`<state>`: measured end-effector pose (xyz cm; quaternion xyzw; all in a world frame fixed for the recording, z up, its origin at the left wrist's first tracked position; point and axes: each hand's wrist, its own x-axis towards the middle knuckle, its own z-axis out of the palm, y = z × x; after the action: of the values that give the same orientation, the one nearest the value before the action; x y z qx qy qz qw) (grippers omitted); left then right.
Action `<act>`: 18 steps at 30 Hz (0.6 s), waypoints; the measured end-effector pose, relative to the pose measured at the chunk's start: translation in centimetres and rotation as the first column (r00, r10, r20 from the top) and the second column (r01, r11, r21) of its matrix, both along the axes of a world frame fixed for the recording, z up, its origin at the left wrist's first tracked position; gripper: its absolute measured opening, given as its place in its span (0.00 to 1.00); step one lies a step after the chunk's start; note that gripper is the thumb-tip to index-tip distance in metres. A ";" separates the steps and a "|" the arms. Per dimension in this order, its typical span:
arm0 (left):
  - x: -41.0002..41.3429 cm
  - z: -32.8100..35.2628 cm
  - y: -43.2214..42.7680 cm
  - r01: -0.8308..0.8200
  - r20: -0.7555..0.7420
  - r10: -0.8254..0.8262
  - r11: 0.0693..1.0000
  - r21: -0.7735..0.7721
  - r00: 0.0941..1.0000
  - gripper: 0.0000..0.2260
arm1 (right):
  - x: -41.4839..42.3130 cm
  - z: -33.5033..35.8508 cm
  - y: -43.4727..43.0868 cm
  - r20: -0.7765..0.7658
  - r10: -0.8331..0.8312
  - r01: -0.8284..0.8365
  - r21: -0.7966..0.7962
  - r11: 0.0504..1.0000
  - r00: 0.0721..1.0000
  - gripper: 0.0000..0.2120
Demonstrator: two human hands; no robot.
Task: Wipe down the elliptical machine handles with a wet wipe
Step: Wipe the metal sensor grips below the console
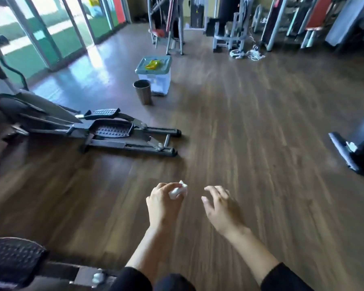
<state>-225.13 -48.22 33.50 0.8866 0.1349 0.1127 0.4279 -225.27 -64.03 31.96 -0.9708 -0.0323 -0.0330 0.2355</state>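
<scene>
While left hand fingers clutch one wet wipe, right hand fingers spread loose, one bin beyond.

A brown wood-plank floor fills most of the view, with glare from the glass doors along the far left wall. On the floor, mid-distance, stands a clear plastic box with a grey-blue lid; something yellow lies on the lid. A dark round bin stands upright just beside the box, on its near left. Further back, a metal frame with a red part stands near a grey weight machine. A tangle of white cord lies on the floor at that machine's foot. Padded benches line the far right. The base of a dark machine shows at the right edge.
</scene>
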 end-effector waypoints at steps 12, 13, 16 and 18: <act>14.4 -3.2 14.9 -0.338 -0.012 0.339 0.939 0.057 0.941 0.07 | 21.4 -2.8 15.7 -0.034 0.447 -0.448 -0.026 0.894 0.894 0.19; 16.2 -3.0 16.8 -0.366 -0.007 0.367 0.929 0.061 0.930 0.06 | 23.5 -2.6 17.9 -0.032 0.482 -0.483 -0.030 0.875 0.876 0.18; 20.8 -2.2 23.1 -0.448 0.022 0.447 0.891 0.075 0.894 0.07 | 29.4 -1.4 25.1 -0.024 0.572 -0.572 -0.053 0.818 0.820 0.18; 23.4 -1.4 27.1 -0.500 0.047 0.498 0.863 0.067 0.866 0.06 | 32.8 -0.5 29.8 -0.005 0.621 -0.620 -0.072 0.781 0.784 0.18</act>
<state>-201.73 -21.13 32.14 0.8356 0.3490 0.2371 0.3518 -192.51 -34.24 31.42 -0.9134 -0.3530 0.0384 0.1990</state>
